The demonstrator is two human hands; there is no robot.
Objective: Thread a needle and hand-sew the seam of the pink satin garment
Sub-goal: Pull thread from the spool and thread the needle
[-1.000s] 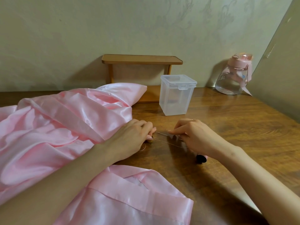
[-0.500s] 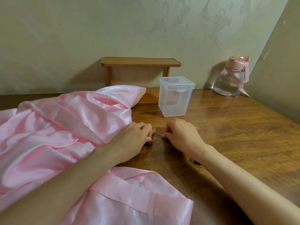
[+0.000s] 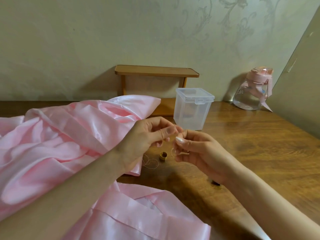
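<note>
The pink satin garment point(image 3: 57, 141) lies heaped over the left half of the wooden table point(image 3: 259, 153), with a folded band near the front edge. Both hands are raised above the table, fingertips nearly touching. My left hand point(image 3: 147, 135) pinches something small between thumb and forefinger; the needle itself is too fine to make out. My right hand point(image 3: 195, 149) pinches a thin pale thread point(image 3: 173, 150), which loops down below the fingers. More thread lies coiled on the table point(image 3: 150, 161) by the fabric's edge.
A small brass thimble point(image 3: 163, 155) stands on the table under the hands. A clear lidded plastic box point(image 3: 193, 108) sits behind them, a low wooden shelf point(image 3: 155, 73) against the wall, and a pink-capped water bottle point(image 3: 252, 90) in the back right corner.
Both hands have lifted off the table and come together in the air with the thread. The thimble and the coiled thread on the table now show beneath them.
</note>
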